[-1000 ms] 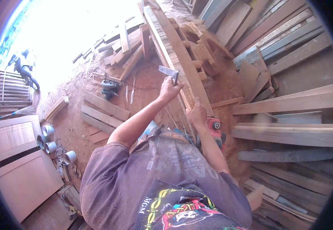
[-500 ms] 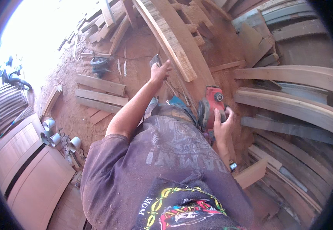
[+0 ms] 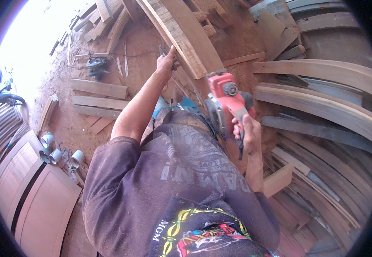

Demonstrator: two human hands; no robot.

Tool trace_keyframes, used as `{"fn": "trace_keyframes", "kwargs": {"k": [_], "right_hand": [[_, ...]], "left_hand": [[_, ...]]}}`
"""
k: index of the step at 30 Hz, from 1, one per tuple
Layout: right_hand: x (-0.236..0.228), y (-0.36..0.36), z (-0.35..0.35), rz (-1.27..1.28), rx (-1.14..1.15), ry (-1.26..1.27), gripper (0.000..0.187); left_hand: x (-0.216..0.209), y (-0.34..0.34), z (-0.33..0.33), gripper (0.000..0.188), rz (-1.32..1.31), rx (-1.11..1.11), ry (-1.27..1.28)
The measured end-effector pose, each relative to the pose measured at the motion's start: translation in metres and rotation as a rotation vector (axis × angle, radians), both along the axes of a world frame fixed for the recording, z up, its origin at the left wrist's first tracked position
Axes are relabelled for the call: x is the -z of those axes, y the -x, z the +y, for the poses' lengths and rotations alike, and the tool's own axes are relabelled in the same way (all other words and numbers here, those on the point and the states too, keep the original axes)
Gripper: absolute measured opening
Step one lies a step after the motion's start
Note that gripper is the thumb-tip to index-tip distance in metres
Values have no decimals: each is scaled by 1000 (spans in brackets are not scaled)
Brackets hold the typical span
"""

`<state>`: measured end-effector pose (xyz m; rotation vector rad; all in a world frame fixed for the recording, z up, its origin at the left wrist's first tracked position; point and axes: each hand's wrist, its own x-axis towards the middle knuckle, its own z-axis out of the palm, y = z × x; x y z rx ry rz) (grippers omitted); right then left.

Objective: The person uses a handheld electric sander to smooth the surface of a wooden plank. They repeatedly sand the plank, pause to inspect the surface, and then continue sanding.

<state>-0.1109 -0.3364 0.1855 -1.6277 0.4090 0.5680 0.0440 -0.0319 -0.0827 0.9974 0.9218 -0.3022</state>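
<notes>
My right hand (image 3: 249, 135) is closed round the handle of a red electric hand planer (image 3: 227, 96) with a dark knob and black underside. The planer's front end is beside the near end of a long wooden board (image 3: 190, 53); I cannot tell whether they touch. At the board's left edge my left hand (image 3: 166, 63) is closed on a small dark, flat object (image 3: 162, 49), mostly hidden by the fingers. A thinner strip lies along that edge of the board.
A teal power tool (image 3: 96, 66) lies on the dusty floor at left, above several loose planks (image 3: 100, 88). Long timbers (image 3: 319, 99) are stacked at right. Panelled wooden doors (image 3: 44, 210) and several pale cups (image 3: 77, 158) are at lower left. A motorbike (image 3: 6, 92) stands far left.
My right hand has lifted the planer upward and left, toward the board's end, with the grip now round its handle. My left hand has moved up and left to the board's edge.
</notes>
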Motion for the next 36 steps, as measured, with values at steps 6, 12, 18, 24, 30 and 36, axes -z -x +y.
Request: {"fn": "trace_keyframes", "kwargs": {"k": [6,12,18,24,30,36], "right_hand": [[-6,-47,29,25,-190,150,41],[-4,-120,95,-26,-254,145,45],[31,-284,211,-251,-393,169,56],[15,-261,199,-201,-423,83,51],[-4,-78,48,-80,-358,263,49],[-9,-79,63,-9,-262,223,44]], "left_hand": [[-10,4,0,56,-27,91,-85],[1,12,-8,59,-30,158,-136],[2,8,-12,48,-87,151,-170],[27,9,-4,50,-102,130,-156],[21,7,-5,56,-31,164,-137],[6,18,-8,51,-108,129,-62]]}}
